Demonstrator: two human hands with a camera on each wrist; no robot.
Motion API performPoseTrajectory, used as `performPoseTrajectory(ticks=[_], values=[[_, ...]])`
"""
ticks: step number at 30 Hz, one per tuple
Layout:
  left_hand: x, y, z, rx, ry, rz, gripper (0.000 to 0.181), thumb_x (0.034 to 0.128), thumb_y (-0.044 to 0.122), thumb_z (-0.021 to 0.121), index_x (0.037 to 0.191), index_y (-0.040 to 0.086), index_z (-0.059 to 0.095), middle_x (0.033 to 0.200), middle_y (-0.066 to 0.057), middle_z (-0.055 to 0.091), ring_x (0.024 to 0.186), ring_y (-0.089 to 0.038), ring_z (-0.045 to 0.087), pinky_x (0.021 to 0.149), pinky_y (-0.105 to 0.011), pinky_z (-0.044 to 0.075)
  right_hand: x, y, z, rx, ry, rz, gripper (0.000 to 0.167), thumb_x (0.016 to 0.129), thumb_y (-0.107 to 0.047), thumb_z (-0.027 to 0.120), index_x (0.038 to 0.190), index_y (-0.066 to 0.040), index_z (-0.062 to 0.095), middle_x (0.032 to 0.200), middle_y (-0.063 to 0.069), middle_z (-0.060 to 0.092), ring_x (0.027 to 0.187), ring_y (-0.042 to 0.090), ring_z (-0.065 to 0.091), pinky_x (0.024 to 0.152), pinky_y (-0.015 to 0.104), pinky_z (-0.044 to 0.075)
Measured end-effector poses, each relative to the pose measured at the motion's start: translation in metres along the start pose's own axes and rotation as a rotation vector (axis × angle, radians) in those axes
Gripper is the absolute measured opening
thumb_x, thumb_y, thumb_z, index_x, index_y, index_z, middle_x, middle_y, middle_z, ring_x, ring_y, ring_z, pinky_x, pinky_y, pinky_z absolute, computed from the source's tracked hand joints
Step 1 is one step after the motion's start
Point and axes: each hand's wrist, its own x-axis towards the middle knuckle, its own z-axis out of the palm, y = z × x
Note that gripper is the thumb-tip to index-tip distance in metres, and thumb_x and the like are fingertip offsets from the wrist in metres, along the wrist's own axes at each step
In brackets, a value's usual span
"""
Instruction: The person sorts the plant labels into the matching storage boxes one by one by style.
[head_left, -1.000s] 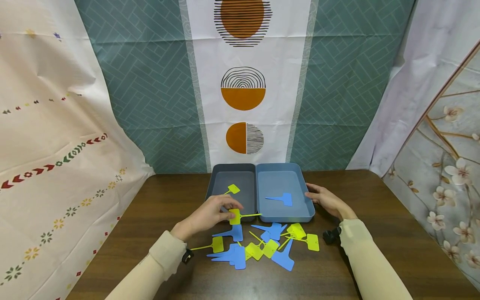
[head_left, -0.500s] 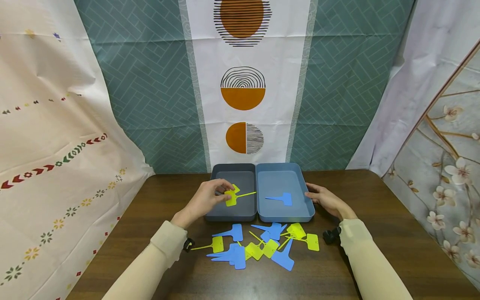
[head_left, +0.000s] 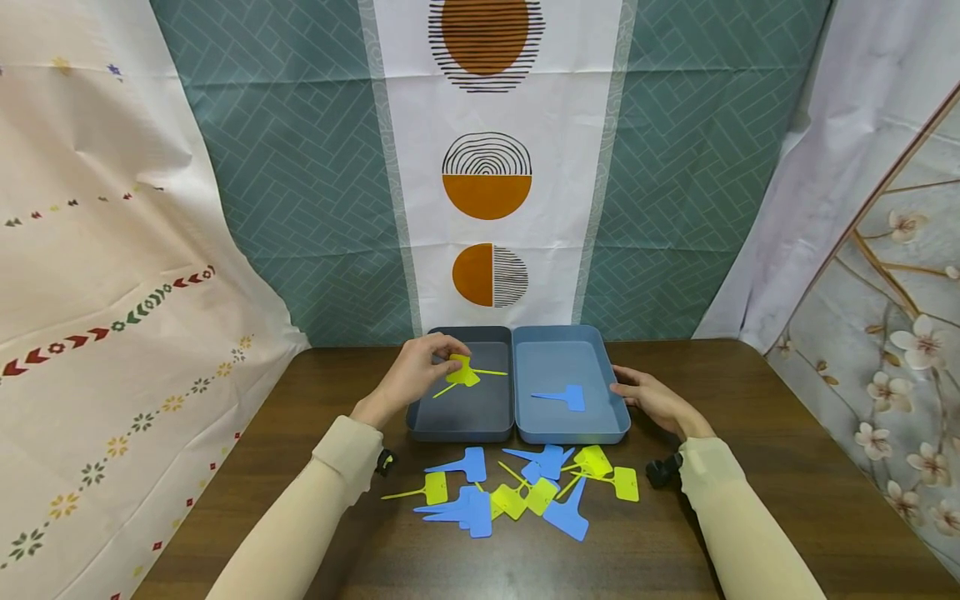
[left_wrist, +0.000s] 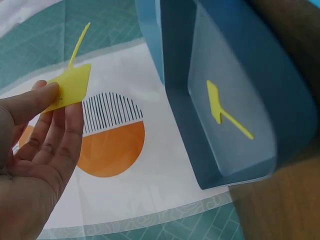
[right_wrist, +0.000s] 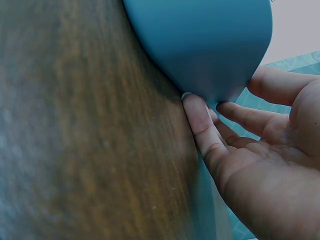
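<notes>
The left hand (head_left: 420,364) has its grip on a yellow tag (left_wrist: 75,82), grasping the flat plate between thumb and fingers, with the thin stem pointing toward the worktop's right edge. This tag is in the air over the dark tray (head_left: 483,418), well apart from its floor in the left wrist view. Below it, a second yellow tag (left_wrist: 214,101) lies on the tray floor.

The right hand (head_left: 656,400) grasps nothing: its fingers are loosely extended, and their tips touch the outer wall of the blue tray (head_left: 555,358) on the side toward the worktop's right edge. One blue tag (head_left: 575,398) lies flat inside, its point toward the dark tray.

The two trays stand side by side at the middle of the far edge of the worktop (head_left: 780,433). Between them and the near edge, a mixed scatter of tags lies partly overlapping. A lone yellow marker (head_left: 436,488) is nearest the left edge, beside a stack of blue markers (head_left: 477,512); another yellow piece (head_left: 626,484) is nearest the right edge. A slanted blue piece (head_left: 567,522) lies closest to the near edge.

Beyond the far edge hangs a teal cloth (head_left: 675,167) with a white central strip (head_left: 405,33).
</notes>
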Motion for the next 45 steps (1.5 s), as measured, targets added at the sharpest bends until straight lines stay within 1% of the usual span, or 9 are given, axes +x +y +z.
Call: performPoseTrajectory(ticks=[6,11,15,26,29,34,38,42,45], values=[[0.018,0.002,-0.007,0.052,-0.014,-0.019,0.018,0.0977,0.004,0.072,0.114,0.009,0.078,0.115,-0.006,0.071,0.098,-0.023,0.066,0.084,-0.035,0.058,0.001,0.001,0.0,-0.009,0.0,0.001,0.068,0.112,-0.018,0.047,0.165,0.002,0.01,0.168,0.031,0.015,0.147,0.049,0.033,0.119,0.06,0.031],[0.03,0.0,-0.009,0.108,-0.041,-0.018,0.016,0.0993,0.005,0.07,0.113,0.007,0.079,0.117,-0.008,0.07,0.102,-0.025,0.066,0.091,-0.04,0.056,0.001,0.001,0.0,-0.011,0.001,0.008,0.068,0.112,-0.019,0.048,0.165,0.002,0.01,0.168,0.031,0.015,0.148,0.049,0.033,0.119,0.06,0.031],[0.037,-0.004,-0.008,0.145,-0.068,-0.013,0.017,0.0998,0.004,0.069,0.112,0.007,0.079,0.116,-0.008,0.071,0.105,-0.026,0.066,0.093,-0.041,0.056,0.0,0.0,0.0,-0.011,0.002,0.009,0.068,0.112,-0.018,0.048,0.165,0.003,0.01,0.167,0.031,0.016,0.147,0.049,0.033,0.119,0.06,0.031],[0.053,-0.015,0.0,0.248,-0.153,-0.038,0.021,0.1011,-0.002,0.064,0.105,0.008,0.082,0.103,-0.007,0.069,0.1,-0.026,0.065,0.091,-0.039,0.056,-0.001,0.001,-0.001,-0.003,-0.004,0.009,0.068,0.112,-0.019,0.048,0.165,0.002,0.01,0.168,0.031,0.015,0.148,0.049,0.032,0.119,0.06,0.031],[0.056,-0.017,0.002,0.253,-0.181,-0.05,0.027,0.1004,-0.008,0.06,0.102,0.008,0.082,0.1,-0.006,0.068,0.098,-0.026,0.065,0.09,-0.039,0.056,-0.002,0.001,0.0,-0.005,-0.006,0.006,0.068,0.112,-0.019,0.047,0.165,0.002,0.01,0.167,0.031,0.016,0.147,0.049,0.034,0.119,0.06,0.031],[0.06,-0.02,0.008,0.265,-0.229,-0.053,0.038,0.0955,-0.018,0.052,0.101,0.005,0.082,0.097,-0.006,0.067,0.097,-0.025,0.065,0.091,-0.037,0.057,-0.002,0.0,0.001,-0.01,-0.001,0.007,0.068,0.112,-0.019,0.047,0.165,0.002,0.009,0.168,0.031,0.015,0.148,0.049,0.033,0.119,0.06,0.03],[0.061,-0.022,0.01,0.279,-0.254,-0.059,0.039,0.0939,-0.019,0.051,0.102,0.004,0.082,0.097,-0.007,0.067,0.099,-0.027,0.065,0.092,-0.039,0.056,-0.002,-0.001,0.002,-0.007,0.002,0.008,0.068,0.112,-0.019,0.048,0.165,0.002,0.01,0.168,0.031,0.015,0.148,0.049,0.033,0.12,0.06,0.03],[0.063,-0.025,0.01,0.293,-0.29,-0.087,0.043,0.095,-0.019,0.048,0.104,0.006,0.081,0.106,-0.009,0.071,0.105,-0.028,0.066,0.095,-0.04,0.056,-0.001,-0.002,0.001,-0.01,0.001,0.008,0.068,0.112,-0.019,0.048,0.165,0.002,0.01,0.167,0.031,0.017,0.146,0.048,0.036,0.119,0.059,0.032],[0.064,-0.027,0.007,0.294,-0.32,-0.124,0.044,0.0973,-0.017,0.045,0.108,0.007,0.08,0.116,-0.012,0.072,0.109,-0.028,0.064,0.092,-0.039,0.055,-0.001,-0.002,0.001,-0.022,-0.001,0.007,0.069,0.112,-0.02,0.048,0.165,0.002,0.01,0.167,0.032,0.018,0.145,0.047,0.038,0.118,0.057,0.035]])
